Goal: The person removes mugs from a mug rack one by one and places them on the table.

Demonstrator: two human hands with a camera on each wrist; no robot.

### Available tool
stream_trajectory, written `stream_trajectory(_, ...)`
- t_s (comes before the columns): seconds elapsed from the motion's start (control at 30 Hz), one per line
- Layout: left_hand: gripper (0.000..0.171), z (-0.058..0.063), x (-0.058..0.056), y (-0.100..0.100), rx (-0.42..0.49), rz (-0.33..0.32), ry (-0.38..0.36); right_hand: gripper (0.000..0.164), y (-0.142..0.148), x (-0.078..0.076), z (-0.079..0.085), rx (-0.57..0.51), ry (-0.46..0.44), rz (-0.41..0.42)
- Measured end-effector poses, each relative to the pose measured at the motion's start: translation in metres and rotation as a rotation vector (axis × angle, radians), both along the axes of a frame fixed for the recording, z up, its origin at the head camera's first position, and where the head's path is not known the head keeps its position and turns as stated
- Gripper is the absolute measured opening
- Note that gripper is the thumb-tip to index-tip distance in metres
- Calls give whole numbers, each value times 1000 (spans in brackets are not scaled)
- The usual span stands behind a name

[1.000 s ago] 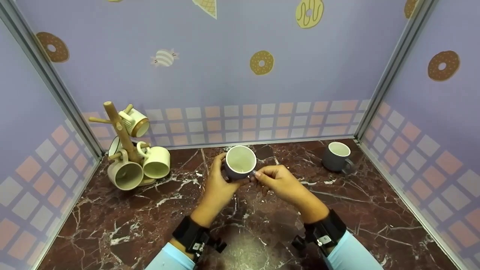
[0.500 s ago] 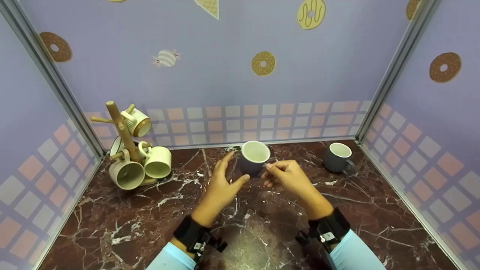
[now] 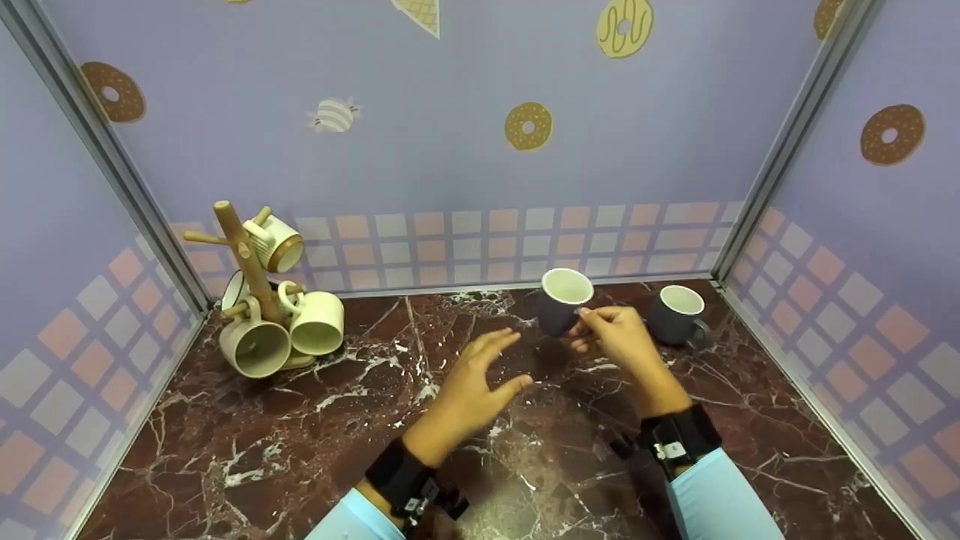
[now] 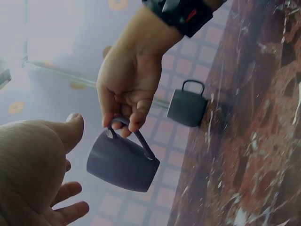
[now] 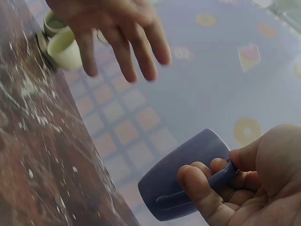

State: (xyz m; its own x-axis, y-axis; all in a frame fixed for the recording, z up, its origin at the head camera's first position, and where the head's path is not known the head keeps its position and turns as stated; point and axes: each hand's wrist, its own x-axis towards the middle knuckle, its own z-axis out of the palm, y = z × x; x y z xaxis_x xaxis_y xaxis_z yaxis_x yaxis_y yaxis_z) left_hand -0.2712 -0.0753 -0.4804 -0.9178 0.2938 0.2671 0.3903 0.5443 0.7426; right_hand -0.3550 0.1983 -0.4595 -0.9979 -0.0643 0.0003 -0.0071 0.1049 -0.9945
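"Left to right, what's on your feed?"
"Far left, I have a wooden mug tree (image 3: 255, 274) hung with mugs (image 3: 324, 309). Centre: left hand (image 3: 471, 381), spread and holding nothing."
"And right of it?"
"Purple-grey mug (image 3: 556, 313), raised above the marble tabletop (image 3: 285, 450); I see the right hand (image 3: 621, 335) pinching its handle (image 4: 141, 141). Far right, charcoal mug (image 3: 666, 322), standing upright."

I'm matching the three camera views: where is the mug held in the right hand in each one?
Head: the mug is right of centre, a little below mid-height.
Left wrist: the mug is below centre, slightly to the left.
Right wrist: the mug is in the lower middle.
Shared landmark: the right hand, which holds it in all three.
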Motion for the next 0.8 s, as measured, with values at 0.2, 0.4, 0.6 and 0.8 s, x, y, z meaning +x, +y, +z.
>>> stream_trajectory(0.2, 74, -5, 6, 10, -57, -84, -13, 34, 21, -11, -9, -37, -42, -76)
stream_trajectory(0.4, 75, -6, 11, 16, -102, -150, -21, 35, 39, -20, -21, -67, -69, -139)
stream_trajectory(0.6, 74, -9, 15, 20, -175, -221, -31, 34, 60, -27, -33, -39, -112, -147)
stream_trajectory(0.8, 74, -11, 16, 23, -215, -270, -25, 34, 75, -32, -36, -31, -121, -159)
